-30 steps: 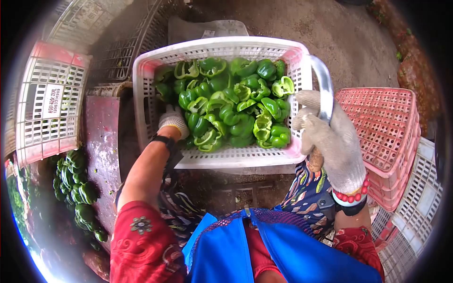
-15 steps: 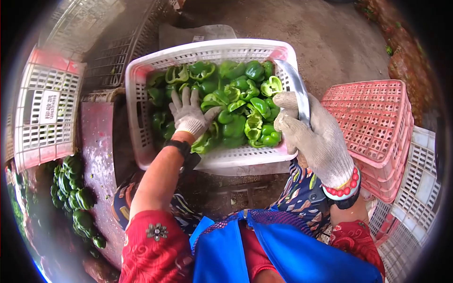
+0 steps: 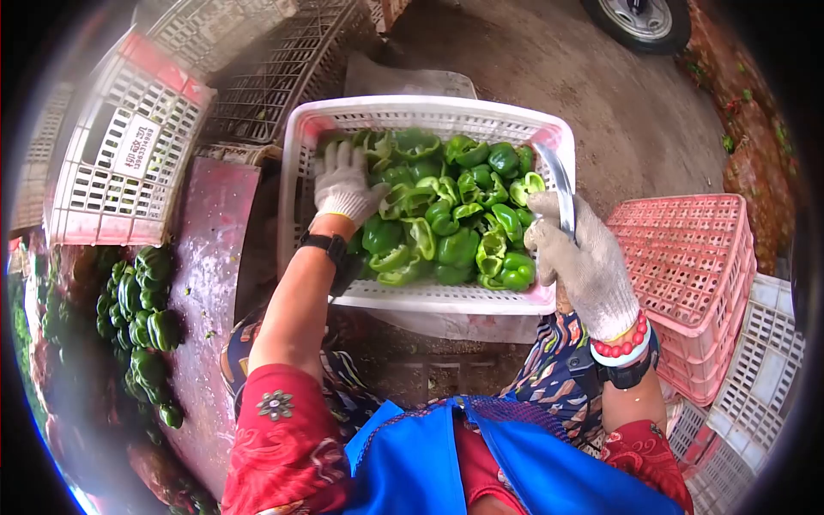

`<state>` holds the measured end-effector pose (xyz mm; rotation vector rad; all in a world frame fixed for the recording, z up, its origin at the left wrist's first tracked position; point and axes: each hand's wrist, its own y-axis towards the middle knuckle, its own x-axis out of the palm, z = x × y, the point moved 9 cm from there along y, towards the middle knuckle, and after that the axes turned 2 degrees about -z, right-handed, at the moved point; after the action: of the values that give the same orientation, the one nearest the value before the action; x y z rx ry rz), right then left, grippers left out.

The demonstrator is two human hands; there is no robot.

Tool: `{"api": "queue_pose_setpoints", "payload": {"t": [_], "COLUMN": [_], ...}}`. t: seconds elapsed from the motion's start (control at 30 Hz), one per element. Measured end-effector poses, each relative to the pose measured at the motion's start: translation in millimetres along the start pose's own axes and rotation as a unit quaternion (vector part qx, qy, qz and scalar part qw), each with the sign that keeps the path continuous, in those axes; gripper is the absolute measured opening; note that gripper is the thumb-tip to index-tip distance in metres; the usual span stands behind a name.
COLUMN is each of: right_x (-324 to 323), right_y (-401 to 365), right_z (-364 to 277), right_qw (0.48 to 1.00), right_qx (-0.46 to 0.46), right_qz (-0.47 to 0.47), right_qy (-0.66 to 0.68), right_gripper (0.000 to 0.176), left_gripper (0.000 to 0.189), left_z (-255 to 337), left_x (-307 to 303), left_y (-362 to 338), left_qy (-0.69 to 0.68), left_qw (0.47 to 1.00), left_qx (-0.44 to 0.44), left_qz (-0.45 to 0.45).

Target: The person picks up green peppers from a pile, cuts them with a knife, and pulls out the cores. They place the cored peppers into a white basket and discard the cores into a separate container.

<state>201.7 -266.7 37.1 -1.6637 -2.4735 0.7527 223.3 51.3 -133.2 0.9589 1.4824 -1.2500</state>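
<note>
A white plastic crate point(image 3: 429, 300) stands in front of me, holding many cut green bell peppers point(image 3: 457, 247), some with pale insides showing. My left hand point(image 3: 343, 184), in a whitish knit glove, lies on the peppers at the crate's left side. Its fingers are stretched out and nothing shows in its grip. Gloved as well, my right hand point(image 3: 588, 262) is closed around a knife with a curved metal blade point(image 3: 560, 182). That hand is at the crate's right rim, with the blade pointing away from me. The knife's handle is hidden in the glove.
Stacked red crates point(image 3: 678, 257) stand at the right, beside white crates point(image 3: 755, 352). A labelled white crate point(image 3: 129, 146) is on the left, above whole green peppers point(image 3: 142, 300) and a reddish board point(image 3: 206, 257). A wheel point(image 3: 639, 21) shows at the far edge.
My left hand has slid leftward across the peppers inside the crate. My right hand still holds the knife near the right rim. The view has shifted, bringing the wheel into sight.
</note>
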Motion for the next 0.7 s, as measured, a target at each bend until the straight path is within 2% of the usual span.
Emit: {"api": "queue_pose_setpoints", "payload": {"t": [0.03,0.13,0.23,0.27,0.37,0.5,0.53,0.57,0.63,0.67,0.7], "right_x": [1,2,-3,-4,-10,-13,-15,-14,-14,-13,-13], "right_y": [0,0,1,-1,3,1,-2,-3,-5,-6,-6], "right_z": [0,-3,-12,-15,-14,-8,-8,-6,-5,-8,-8], "right_qw": [1.0,1.0,1.0,1.0,1.0,0.999,0.999,0.999,1.0,0.999,0.999], "right_qx": [-0.002,-0.009,-0.029,0.004,-0.019,-0.038,-0.038,-0.031,-0.021,-0.016,-0.028], "right_qz": [-0.004,0.003,0.0,0.003,0.004,0.005,0.009,0.007,0.004,-0.005,-0.007], "right_qy": [0.002,-0.004,0.005,0.025,0.022,0.026,0.001,0.008,0.02,0.033,0.023], "right_gripper": [0.03,0.028,0.03,0.03,0.029,0.027,0.027,0.028,0.029,0.031,0.032], "left_gripper": [0.094,0.104,0.109,0.11,0.109,0.098,0.082,0.069,0.063,0.065,0.067], "left_z": [-24,-33,-14,-19,-40,-51,-59,-58,-87,-100,-96], "left_x": [27,62,69,69,77,69,54,14,-2,-1,16], "left_y": [0,-22,-43,-37,-11,9,5,-9,-34,-43,-50], "left_qy": [-0.028,-0.087,-0.003,0.008,-0.147,-0.238,-0.257,-0.34,-0.448,-0.331,-0.289], "left_qw": [0.998,0.988,0.991,0.992,0.961,0.963,0.965,0.938,0.888,0.93,0.935], "left_qx": [-0.057,-0.108,-0.059,-0.055,-0.12,-0.013,0.035,0.057,-0.105,-0.16,-0.183], "left_qz": [-0.022,-0.074,-0.124,-0.117,-0.2,-0.13,-0.029,0.04,0.006,-0.022,-0.09]}}
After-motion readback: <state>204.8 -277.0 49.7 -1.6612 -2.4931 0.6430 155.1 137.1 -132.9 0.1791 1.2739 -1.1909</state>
